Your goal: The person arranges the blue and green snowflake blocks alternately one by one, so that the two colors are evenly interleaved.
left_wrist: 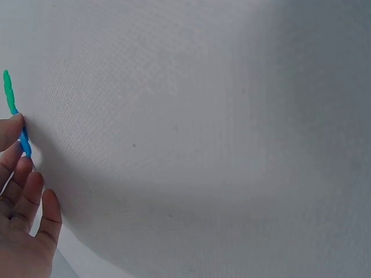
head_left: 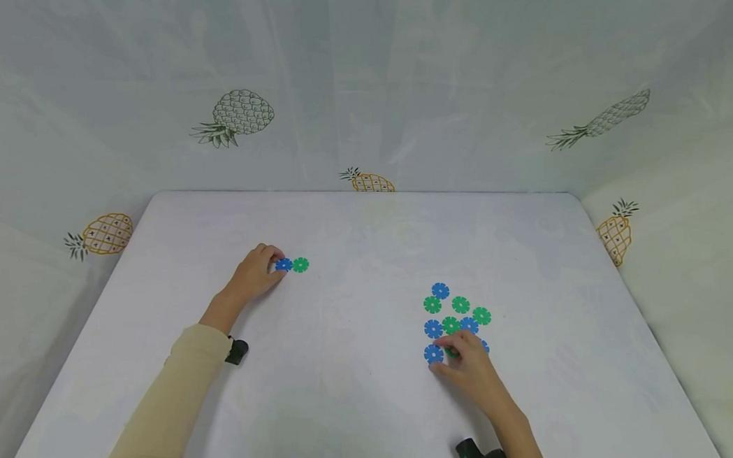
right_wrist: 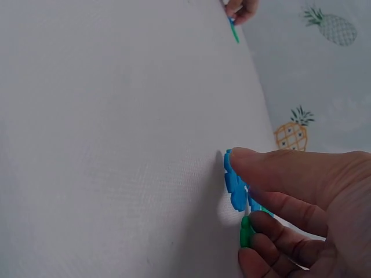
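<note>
Head view: our left hand (head_left: 256, 272) pinches a blue notched plastic disc (head_left: 284, 265) by its rim, likely leaving clear the side touching a green notched plastic disc (head_left: 301, 264); our right hand (head_left: 473, 371) pinches another blue disc (head_left: 434, 357) beside loose discs (head_left: 461, 305) on the white table (head_left: 359, 313).

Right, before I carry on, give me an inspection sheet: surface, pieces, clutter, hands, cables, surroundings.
Surface: white tabletop, a few small specks.
Job's things: left-side blue disc meeting a green disc; more blue and green discs grouped at right, some partly hidden.
Clutter: nothing seen.
Hands: left hand pinches the left-side blue disc; right hand pinches the near-left blue disc of the group. Black devices at both wrists.
Cables: nothing seen.
Surroundings: pale cloth printed with pineapples.
</note>
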`<control>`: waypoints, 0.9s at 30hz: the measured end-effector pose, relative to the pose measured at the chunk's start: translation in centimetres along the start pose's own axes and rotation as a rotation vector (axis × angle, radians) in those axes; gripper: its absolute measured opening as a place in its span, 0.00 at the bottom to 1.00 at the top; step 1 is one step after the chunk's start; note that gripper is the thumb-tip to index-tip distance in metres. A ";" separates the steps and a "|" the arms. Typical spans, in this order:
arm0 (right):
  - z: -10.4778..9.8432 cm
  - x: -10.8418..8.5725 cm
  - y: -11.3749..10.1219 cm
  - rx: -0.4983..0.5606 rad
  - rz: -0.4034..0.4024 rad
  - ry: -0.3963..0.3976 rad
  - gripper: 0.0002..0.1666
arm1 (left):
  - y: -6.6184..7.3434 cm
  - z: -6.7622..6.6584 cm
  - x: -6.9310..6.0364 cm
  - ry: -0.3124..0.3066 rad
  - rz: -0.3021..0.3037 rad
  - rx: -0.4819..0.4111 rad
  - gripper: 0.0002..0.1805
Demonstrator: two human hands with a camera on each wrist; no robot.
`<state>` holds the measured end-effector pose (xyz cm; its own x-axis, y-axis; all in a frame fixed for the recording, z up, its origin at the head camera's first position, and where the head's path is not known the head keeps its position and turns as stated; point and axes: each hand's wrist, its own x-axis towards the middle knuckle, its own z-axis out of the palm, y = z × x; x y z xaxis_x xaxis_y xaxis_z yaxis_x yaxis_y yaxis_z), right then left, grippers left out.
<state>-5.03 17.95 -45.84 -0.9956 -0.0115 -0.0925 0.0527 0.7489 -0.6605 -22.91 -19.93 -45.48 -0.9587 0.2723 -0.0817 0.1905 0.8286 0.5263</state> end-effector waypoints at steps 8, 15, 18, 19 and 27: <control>0.2 0.1 -0.1 -0.023 0.035 -0.031 0.20 | 0.1 -0.1 0.0 0.011 0.015 -0.004 0.18; 0.2 0.1 -0.3 -0.015 0.044 -0.034 0.19 | 0.0 0.1 0.1 0.002 0.006 0.004 0.18; 0.2 0.0 -0.4 -0.017 0.046 -0.033 0.19 | 0.1 0.0 0.0 0.010 0.028 -0.001 0.18; 0.2 0.0 -0.4 -0.017 0.048 -0.032 0.19 | 0.1 0.1 -0.1 0.029 0.049 0.011 0.17; 0.3 0.1 -0.4 -0.019 0.035 -0.024 0.19 | 0.2 -0.2 0.0 -0.005 0.006 0.022 0.19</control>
<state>-5.14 17.51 -45.82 -0.9911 -0.0007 -0.1328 0.0856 0.7616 -0.6424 -22.88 -19.82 -45.21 -0.9564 0.2801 -0.0831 0.2011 0.8373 0.5084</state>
